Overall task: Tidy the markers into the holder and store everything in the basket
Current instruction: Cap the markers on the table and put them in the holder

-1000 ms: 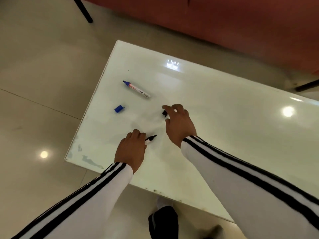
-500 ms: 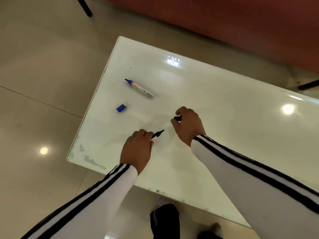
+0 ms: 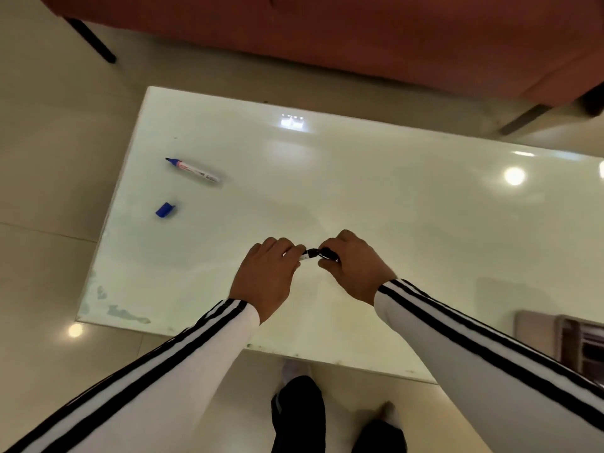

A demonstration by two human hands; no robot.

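My left hand (image 3: 266,277) grips a black marker (image 3: 306,255) above the white table (image 3: 392,207); only its white barrel end and black tip show past my fingers. My right hand (image 3: 354,266) pinches the black cap (image 3: 327,254) right at the marker's tip, and the two hands almost touch. An uncapped blue marker (image 3: 192,170) lies at the table's far left, tip pointing left. Its blue cap (image 3: 165,209) lies apart, nearer the left edge. No holder or basket can be seen for certain.
A red-brown sofa (image 3: 359,34) with dark legs runs along the far side of the table. A brownish slatted object (image 3: 568,341) sits at the right edge, partly behind my right sleeve. My legs and feet stand at the table's near edge.
My right hand picked the black cap off the table and my left hand lifted the black marker. The hands then came together, cap meeting tip.
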